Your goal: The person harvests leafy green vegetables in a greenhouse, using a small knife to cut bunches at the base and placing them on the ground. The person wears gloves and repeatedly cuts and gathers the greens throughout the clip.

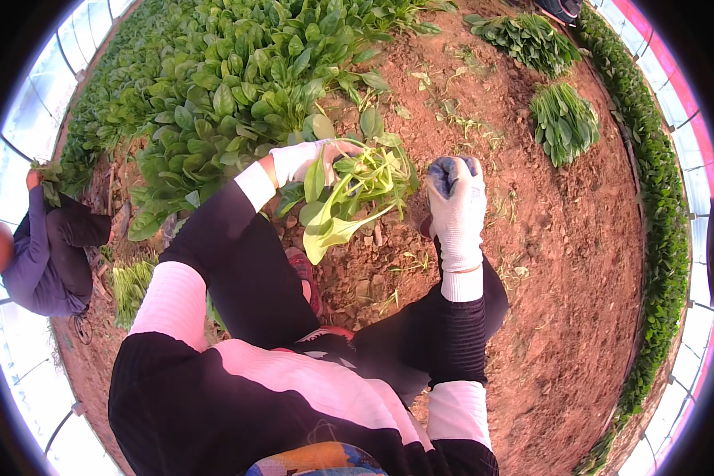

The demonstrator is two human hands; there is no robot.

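Note:
My left hand (309,162), in a white knit glove with a dark-coated palm, grips a loose bunch of spinach (363,178). Pale stems tangle on the bunch's right side, and a few broad leaves hang down toward me. The leaves partly cover the fingers. To the right of the bunch, apart from it, my right hand (457,205) is held up in a matching glove. Its fingers are curled into the palm, and nothing shows in them. Below both hands lies reddish soil (363,285) between my feet, strewn with bits of leaf.
Standing spinach (232,89) fills the upper left. Cut bunches (565,122) and a larger pile (526,44) lie at upper right, near a dark shoe (559,9). Another person (41,256) crouches at left by a cut bunch (132,288). A green row (660,238) borders the right.

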